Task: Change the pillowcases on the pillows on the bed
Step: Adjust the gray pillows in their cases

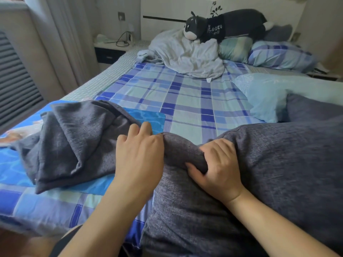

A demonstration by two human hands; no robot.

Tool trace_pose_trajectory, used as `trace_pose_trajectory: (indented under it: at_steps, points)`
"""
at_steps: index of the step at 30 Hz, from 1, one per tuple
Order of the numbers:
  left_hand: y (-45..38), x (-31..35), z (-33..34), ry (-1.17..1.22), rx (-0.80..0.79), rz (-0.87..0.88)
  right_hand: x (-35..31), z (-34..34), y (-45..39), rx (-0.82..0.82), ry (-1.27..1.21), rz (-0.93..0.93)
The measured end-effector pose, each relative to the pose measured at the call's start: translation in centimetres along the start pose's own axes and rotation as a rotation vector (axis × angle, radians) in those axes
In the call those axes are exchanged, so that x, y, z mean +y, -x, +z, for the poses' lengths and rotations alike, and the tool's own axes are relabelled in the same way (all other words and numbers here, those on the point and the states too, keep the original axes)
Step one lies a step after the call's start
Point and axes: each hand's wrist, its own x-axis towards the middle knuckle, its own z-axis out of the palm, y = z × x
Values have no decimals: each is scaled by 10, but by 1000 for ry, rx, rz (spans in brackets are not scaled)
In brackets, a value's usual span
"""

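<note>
Plaid-sheeted bed (185,93), white headboard (167,8), nightstand (109,51) beside curtains (61,34).

Your two bare forearms reach up from the bottom of the frame, converging toward its centre. Your left hand (138,154) lies palm down just left of centre, knuckles raised, fingers bent and spread toward the upper right. Your right hand (218,167), just right of centre, has its fingers and thumb curled tight around a bunched fold of dark grey fabric (185,154), wrist bent.
</note>
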Motion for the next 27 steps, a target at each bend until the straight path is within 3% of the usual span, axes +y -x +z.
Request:
trace_pose_trajectory:
  at_steps: [6, 10, 13, 17, 20, 22, 24, 27]
  points:
    - [-24, -19, 2, 287, -347, 62, -1, -3, 3, 1, -12, -9]
    - [-4, -6, 19, 530, -149, -68, -1, -1, 1, 1, 3, 15]
    - [-5, -2, 25, 439, -111, -72, -2, 0, 1, 9, 18, 17]
    - [-18, -7, 16, 589, -286, -59, -2, -1, 3, 6, 18, 5]
    - [-21, -16, 3, 724, -487, -152, -2, -1, 2, -11, 11, 7]
    - [-22, -21, -11, 707, -570, -163, -2, -2, 4, -17, 2, -13]
    - [-31, -26, -34, 546, -638, -47, 0, -2, 8, -21, 9, -32]
    - [-60, -37, -89, 453, -539, -33, 5, 4, 6, -71, 51, 35]
